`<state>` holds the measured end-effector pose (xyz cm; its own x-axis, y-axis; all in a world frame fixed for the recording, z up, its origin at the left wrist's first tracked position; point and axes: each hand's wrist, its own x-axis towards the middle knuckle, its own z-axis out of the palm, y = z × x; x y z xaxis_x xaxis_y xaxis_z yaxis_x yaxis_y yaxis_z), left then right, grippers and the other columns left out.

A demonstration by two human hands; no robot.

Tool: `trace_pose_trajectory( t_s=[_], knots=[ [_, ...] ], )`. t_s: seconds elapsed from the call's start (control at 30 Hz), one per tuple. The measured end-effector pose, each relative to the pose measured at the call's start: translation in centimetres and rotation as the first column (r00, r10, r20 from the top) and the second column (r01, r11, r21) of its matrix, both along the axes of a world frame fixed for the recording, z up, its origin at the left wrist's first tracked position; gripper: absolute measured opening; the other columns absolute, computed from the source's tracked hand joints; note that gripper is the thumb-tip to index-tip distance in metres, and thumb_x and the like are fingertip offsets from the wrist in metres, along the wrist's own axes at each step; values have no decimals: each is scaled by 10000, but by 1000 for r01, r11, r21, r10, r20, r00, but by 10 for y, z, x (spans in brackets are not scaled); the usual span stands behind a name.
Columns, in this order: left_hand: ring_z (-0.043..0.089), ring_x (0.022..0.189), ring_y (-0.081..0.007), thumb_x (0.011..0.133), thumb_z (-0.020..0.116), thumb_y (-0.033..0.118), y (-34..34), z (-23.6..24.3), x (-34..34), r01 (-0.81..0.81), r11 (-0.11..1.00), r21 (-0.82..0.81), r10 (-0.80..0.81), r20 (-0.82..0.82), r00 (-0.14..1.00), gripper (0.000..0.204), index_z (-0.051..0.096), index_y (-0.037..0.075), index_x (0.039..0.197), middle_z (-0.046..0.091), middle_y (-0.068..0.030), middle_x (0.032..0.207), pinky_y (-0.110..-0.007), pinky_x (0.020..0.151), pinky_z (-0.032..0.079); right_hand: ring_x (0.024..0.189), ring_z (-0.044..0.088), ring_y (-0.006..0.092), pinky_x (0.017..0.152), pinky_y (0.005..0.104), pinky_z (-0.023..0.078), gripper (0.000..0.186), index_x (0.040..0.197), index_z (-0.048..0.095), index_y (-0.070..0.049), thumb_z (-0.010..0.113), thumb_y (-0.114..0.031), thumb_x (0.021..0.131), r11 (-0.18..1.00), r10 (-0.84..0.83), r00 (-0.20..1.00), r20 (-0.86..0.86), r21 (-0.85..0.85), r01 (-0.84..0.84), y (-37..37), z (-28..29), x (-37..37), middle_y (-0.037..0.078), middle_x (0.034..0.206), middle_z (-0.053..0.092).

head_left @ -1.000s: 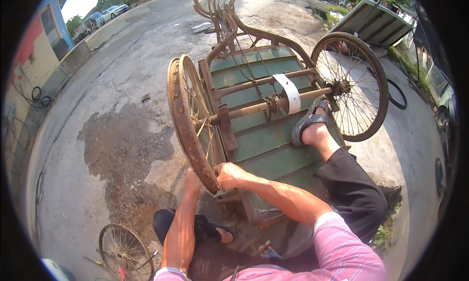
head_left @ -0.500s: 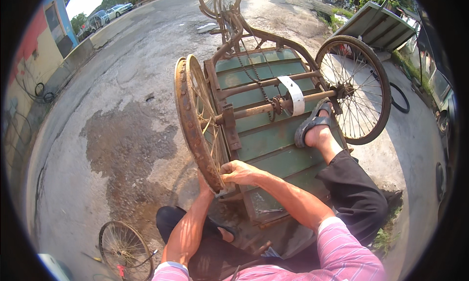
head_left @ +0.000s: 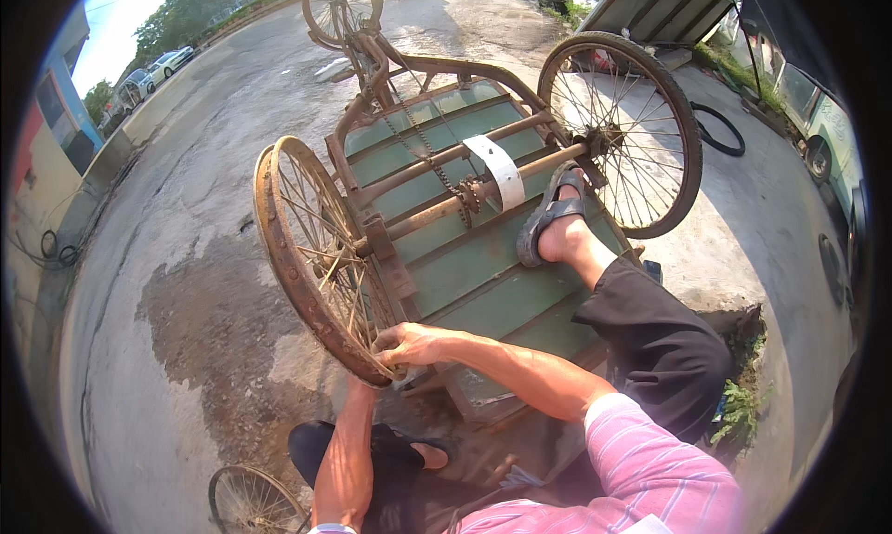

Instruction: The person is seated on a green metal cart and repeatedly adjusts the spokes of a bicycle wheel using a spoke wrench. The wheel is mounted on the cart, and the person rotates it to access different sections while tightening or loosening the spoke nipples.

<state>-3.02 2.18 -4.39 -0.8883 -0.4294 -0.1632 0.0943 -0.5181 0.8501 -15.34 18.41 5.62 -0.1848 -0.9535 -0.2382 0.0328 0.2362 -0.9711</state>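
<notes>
A rusty spoked wheel rim (head_left: 299, 293), with no tyre on it, stands at the left side of an upturned tricycle cart with a green slatted bed (head_left: 483, 241). My right hand (head_left: 412, 345) is at the rim's near edge, its fingers bent and closed beside the spokes. Whatever they pinch is too small to make out. Under the same stretch of rim is my left hand (head_left: 362, 386), its fingers hidden behind the metal. My sandalled foot (head_left: 555, 223) rests on the bed by the rusty axle (head_left: 539, 165).
On the cart's right side is a wheel with a black tyre (head_left: 693, 153). A chain (head_left: 415, 144) and a white curved strip (head_left: 499, 174) are at the axle. Another spoked wheel (head_left: 251, 497) lies at lower left. A loose black tyre (head_left: 720, 146) lies at right.
The view has shifted, so the cart appears farther left and turned slightly. Both hands stay at the rim's near edge; the rim leans more to the left in the picture.
</notes>
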Motion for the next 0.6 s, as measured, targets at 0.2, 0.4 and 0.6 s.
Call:
trace_pose_trajectory(
  t_s=[0.2,0.4,0.6],
  knots=[
    [686,1120,-254,1109,511,389,-20,17,6,40,965,-259,-46,-15,999,388,585,91,1346,682,-83,1243,-434,935,599,813,656,197,714,403,516,546,1017,729,24,820,-452,767,995,4,938,-346,95,31,-21,27,3,140,831,710],
    [666,1070,-241,1121,489,402,8,29,-11,27,965,261,-4,-89,996,375,603,95,1303,676,-68,1170,-419,916,596,775,623,171,683,351,492,436,994,735,4,835,-368,790,995,-21,975,-220,95,42,-11,0,-9,88,812,698],
    [679,932,-218,1109,523,390,-30,-43,-9,-113,982,148,127,-88,988,351,610,73,1232,661,-63,1041,-380,774,607,723,595,94,644,264,471,262,1033,702,-18,792,-197,865,998,-14,987,162,62,4,-9,-6,0,23,851,686]
  ],
)
